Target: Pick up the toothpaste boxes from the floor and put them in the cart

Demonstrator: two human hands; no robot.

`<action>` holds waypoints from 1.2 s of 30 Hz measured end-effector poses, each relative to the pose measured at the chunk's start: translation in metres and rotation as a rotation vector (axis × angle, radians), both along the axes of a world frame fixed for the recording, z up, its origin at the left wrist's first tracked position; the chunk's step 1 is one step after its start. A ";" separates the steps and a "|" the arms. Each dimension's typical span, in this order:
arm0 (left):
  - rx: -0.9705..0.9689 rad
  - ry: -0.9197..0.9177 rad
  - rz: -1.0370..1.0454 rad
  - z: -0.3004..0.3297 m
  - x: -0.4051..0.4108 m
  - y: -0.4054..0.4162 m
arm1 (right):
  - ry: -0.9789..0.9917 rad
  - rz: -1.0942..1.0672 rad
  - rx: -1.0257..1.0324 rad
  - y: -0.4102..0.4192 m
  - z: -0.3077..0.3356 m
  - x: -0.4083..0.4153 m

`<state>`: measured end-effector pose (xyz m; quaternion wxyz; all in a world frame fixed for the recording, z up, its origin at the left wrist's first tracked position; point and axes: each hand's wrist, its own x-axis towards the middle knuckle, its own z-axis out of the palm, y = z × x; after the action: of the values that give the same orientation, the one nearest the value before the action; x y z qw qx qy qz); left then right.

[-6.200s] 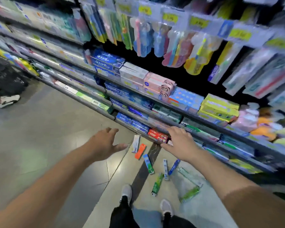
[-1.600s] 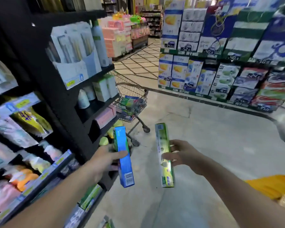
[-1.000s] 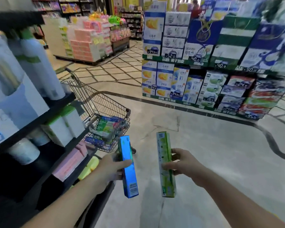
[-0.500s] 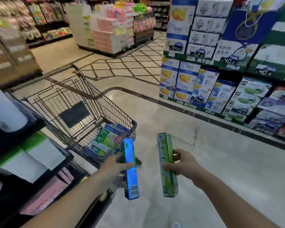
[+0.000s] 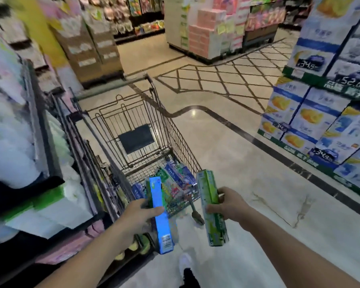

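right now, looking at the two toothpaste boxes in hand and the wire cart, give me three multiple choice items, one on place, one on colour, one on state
1. Where is the metal wire shopping cart?
A. ahead, beside the shelving on the person's left
B. behind the person
C. against the stacked cartons on the person's right

2. What colour is the long cardboard box in the left hand?
A. red
B. blue
C. white

3. What is the right hand doing?
A. hanging empty
B. gripping the long green cardboard box
C. pushing the cart handle

Answers:
1 A, the cart stands just ahead next to the shelf edge.
2 B, its face is bright blue.
3 B, its fingers wrap the green box, held up short of the basket.
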<state>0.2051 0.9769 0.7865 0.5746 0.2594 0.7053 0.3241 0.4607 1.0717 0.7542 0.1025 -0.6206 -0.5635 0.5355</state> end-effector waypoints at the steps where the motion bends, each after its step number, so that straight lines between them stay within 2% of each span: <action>1: -0.003 -0.006 0.024 -0.005 -0.007 0.011 | -0.008 0.017 -0.007 0.015 -0.004 -0.009; 14: -0.045 -0.087 0.154 -0.058 -0.085 0.148 | -0.217 0.158 0.022 0.194 -0.028 -0.121; 20: -0.134 -0.109 0.294 -0.103 -0.093 0.178 | -0.382 0.311 -0.002 0.245 -0.091 -0.161; 25: -0.223 -0.134 0.343 -0.145 -0.097 0.203 | -0.486 0.313 -0.079 0.278 -0.164 -0.185; 28: -0.258 -0.129 0.362 -0.180 -0.095 0.222 | -0.478 0.300 -0.149 0.295 -0.202 -0.197; 33: -0.310 -0.173 0.359 -0.243 -0.081 0.251 | -0.470 0.329 -0.119 0.314 -0.256 -0.201; 36: -0.317 -0.134 0.325 -0.272 -0.070 0.268 | -0.486 0.331 -0.129 0.317 -0.275 -0.198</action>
<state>0.1356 1.2445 0.5149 0.5942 0.0268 0.7401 0.3139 0.2625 1.3882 0.4788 -0.1637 -0.6358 -0.6298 0.4152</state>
